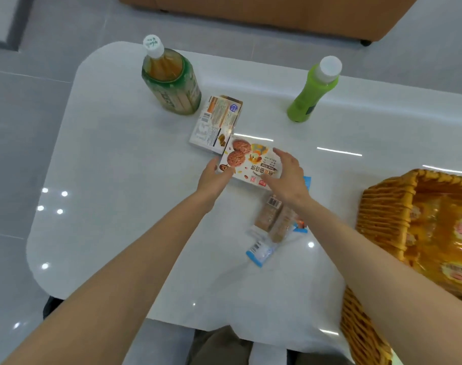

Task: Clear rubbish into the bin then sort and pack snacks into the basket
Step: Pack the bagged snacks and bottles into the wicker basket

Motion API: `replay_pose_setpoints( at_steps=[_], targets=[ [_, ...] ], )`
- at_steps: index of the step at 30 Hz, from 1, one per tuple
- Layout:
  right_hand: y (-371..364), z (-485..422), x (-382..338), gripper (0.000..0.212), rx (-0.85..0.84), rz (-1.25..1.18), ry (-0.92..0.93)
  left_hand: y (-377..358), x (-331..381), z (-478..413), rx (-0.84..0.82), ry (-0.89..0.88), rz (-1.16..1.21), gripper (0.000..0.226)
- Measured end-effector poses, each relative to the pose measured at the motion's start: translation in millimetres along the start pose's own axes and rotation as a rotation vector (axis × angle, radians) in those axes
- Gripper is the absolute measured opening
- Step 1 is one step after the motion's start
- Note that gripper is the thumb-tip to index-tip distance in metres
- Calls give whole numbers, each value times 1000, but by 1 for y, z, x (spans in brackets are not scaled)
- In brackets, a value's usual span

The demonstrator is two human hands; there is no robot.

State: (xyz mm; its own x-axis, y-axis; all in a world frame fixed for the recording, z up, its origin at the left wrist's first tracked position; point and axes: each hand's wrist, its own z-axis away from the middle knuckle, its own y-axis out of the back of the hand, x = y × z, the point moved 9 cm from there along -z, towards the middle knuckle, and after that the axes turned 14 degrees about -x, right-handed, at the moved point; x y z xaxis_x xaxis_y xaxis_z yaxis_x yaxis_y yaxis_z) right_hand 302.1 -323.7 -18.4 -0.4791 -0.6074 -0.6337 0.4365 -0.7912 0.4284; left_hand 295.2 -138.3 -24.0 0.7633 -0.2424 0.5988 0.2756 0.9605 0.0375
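Packing step, I judge. Left hand (212, 175) pinches end of flat white cardboard cookie box (251, 159) on glossy white table (119, 180); right hand (287, 177) spread over other end. Next: lift into woven yellow basket (382, 206), right.

Bright, cool, even light is thrown from overhead across the glossy white table (113, 180). Small round lamp glints are picked up along its left side, and thin bright streaks are reflected towards the far right. Only soft, faint shadows are cast beside the tea bottle (171, 83) and the green bottle (314, 93). Heavy wide-angle bending is seen at the edges: the table rim is bowed and the wicker basket (382, 212) is stretched. The floor is smeared slightly, while the print on the cookie box (251, 159) is kept fairly sharp.
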Motion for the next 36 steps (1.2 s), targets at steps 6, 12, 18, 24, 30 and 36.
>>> replay_pose_setpoints(
  at_steps=[6, 12, 18, 24, 30, 36],
  targets=[
    [-25, -32, -11, 104, -124, 612, 91, 4, -1, -28, -41, -12, 13, 18],
    [-10, -16, 3, 99, 97, 547, 23, 59, 35, -31, 386, -244, -439, 34],
    [-5, -10, 17, 101, 142, 475, -110, 41, 57, -77, 339, -152, -825, 92],
    [-5, -16, 21, 102, 135, 482, -112, 41, 50, -85, 350, -175, -868, 91],
    [-6, -14, 21, 105, 98, 384, -131, 51, 25, -54, 116, -283, -192, 90],
    [-20, -3, 16, 104, 89, 184, -110, 51, -41, -18, -46, -159, 451, 62]
  ],
)
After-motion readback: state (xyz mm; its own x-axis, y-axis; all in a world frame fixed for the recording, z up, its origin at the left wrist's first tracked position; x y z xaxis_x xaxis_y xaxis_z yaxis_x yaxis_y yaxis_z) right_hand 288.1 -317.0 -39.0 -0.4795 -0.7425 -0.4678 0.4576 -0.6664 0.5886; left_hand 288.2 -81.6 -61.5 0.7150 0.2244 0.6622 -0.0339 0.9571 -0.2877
